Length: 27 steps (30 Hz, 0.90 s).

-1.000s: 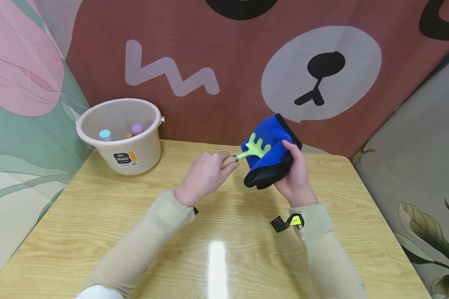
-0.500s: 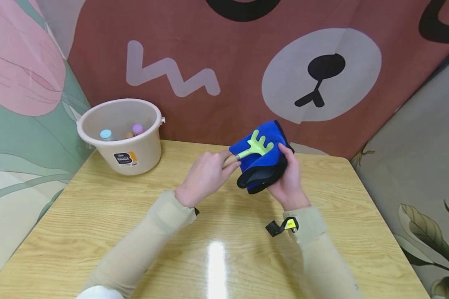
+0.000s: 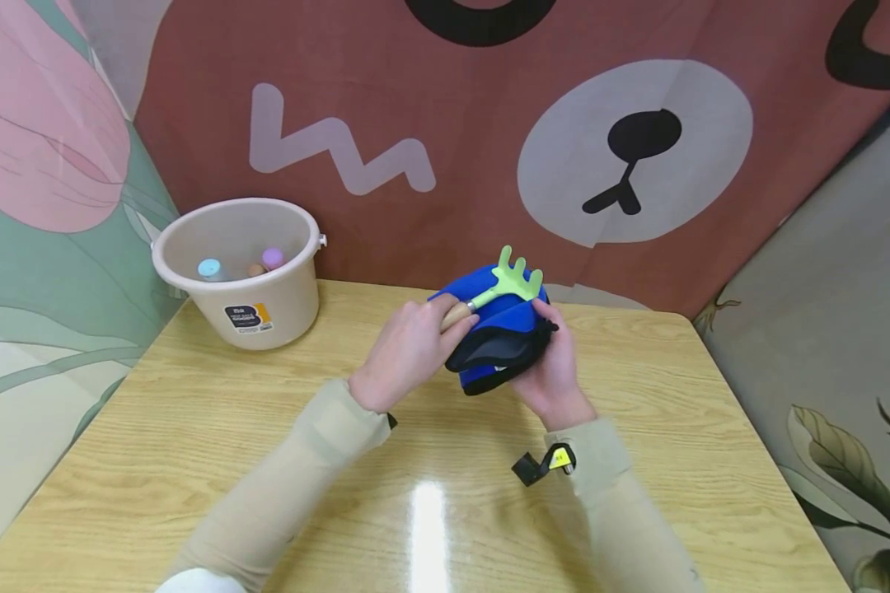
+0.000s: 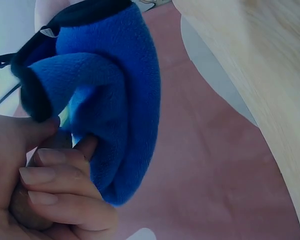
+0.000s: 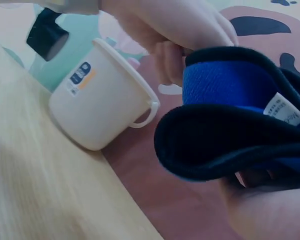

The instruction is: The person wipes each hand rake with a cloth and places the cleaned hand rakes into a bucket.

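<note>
My left hand (image 3: 408, 350) grips the wooden handle of a small garden hand rake (image 3: 513, 280) with light green tines. The tines point up and to the right, over a folded blue cloth (image 3: 510, 319) with black edging. That cloth is held in my right hand (image 3: 551, 375), thumb on top near the rake's head, most fingers hidden behind it. Seen from the left wrist, the fingers curl round the handle, and the blue cloth (image 4: 137, 105) hides the rake's head. A white label (image 5: 285, 110) shows inside the fold in the right wrist view.
A beige bucket (image 3: 292, 301) stands at the table's back left, with a light blue-topped item (image 3: 209, 268), a purple one (image 3: 273, 258) and a brown one (image 3: 255, 269) inside. Behind the wooden table (image 3: 215, 461) hangs a printed brown backdrop (image 3: 475, 165).
My right hand has moved left and slightly down with the cloth, turning it beneath the rake. The tines now stand above the cloth's upper edge. My left hand has barely moved.
</note>
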Available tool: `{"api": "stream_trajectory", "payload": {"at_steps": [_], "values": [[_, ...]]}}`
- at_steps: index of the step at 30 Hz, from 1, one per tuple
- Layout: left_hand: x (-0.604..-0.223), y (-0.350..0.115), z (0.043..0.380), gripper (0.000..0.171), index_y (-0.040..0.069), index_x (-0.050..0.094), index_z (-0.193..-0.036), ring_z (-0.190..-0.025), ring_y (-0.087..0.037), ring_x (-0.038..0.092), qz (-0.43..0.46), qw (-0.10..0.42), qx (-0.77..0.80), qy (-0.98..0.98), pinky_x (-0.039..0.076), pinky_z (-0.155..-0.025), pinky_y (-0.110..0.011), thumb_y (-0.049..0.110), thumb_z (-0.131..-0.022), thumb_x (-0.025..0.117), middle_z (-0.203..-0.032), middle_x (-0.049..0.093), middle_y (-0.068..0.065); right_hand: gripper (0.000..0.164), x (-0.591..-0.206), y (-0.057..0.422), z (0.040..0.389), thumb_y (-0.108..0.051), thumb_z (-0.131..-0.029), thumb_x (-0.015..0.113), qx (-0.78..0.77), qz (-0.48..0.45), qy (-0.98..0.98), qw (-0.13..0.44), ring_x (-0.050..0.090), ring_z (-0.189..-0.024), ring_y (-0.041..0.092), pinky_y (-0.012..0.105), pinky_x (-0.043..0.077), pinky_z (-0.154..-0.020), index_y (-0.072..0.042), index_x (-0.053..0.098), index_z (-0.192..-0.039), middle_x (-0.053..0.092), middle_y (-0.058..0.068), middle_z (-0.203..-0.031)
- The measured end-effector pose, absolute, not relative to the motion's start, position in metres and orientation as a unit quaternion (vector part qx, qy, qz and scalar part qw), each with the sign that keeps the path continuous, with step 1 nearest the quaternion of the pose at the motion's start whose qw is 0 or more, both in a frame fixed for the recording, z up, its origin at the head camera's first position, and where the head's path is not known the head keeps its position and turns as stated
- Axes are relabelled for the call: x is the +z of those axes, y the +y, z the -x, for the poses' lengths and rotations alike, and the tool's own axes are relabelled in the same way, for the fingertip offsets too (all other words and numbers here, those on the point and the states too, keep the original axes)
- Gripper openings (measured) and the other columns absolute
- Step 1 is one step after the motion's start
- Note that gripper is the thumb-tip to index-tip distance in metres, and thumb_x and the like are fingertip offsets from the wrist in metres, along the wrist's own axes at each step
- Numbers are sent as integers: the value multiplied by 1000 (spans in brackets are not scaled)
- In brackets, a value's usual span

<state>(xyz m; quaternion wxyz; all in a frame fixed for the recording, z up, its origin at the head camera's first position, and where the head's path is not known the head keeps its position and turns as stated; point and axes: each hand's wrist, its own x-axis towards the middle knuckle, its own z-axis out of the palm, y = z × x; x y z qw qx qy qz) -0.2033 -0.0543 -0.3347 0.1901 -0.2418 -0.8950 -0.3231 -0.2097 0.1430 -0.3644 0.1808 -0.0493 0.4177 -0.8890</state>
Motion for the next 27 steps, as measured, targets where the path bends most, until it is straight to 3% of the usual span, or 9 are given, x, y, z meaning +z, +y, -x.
{"api": "stream_trajectory", "payload": {"at_steps": [5,11,21,27], "values": [[-336,-52,203,33,6,66,-92,-45,-11,51,248,199,-312,-895,42,-42,-26,38,-100,62,-57,49,-1,64,-368,134,204,-50,-104,38,-877,74,431,199,48,-130,16,32,45,-108,-22,20,-159,40,0,-151],[-338,-50,202,33,5,65,-93,-42,-10,48,247,192,-314,-896,41,-40,-26,37,-100,61,-57,47,-2,59,-371,128,201,-44,-105,34,-880,82,425,196,48,-129,16,32,47,-106,-22,20,-159,40,0,-151],[-342,-49,204,33,7,62,-90,-45,-12,50,251,195,-301,-899,42,-43,-26,38,-101,60,-58,47,-2,59,-367,129,203,-38,-103,31,-922,25,347,170,35,-142,21,37,33,-117,-22,18,-159,31,2,-159],[-345,-49,206,31,6,63,-92,-42,-10,47,259,195,-300,-897,38,-41,-25,36,-101,61,-57,47,-1,62,-365,133,207,-38,-104,37,-941,-7,308,140,28,-148,23,40,21,-125,-20,15,-159,24,3,-164]]}}
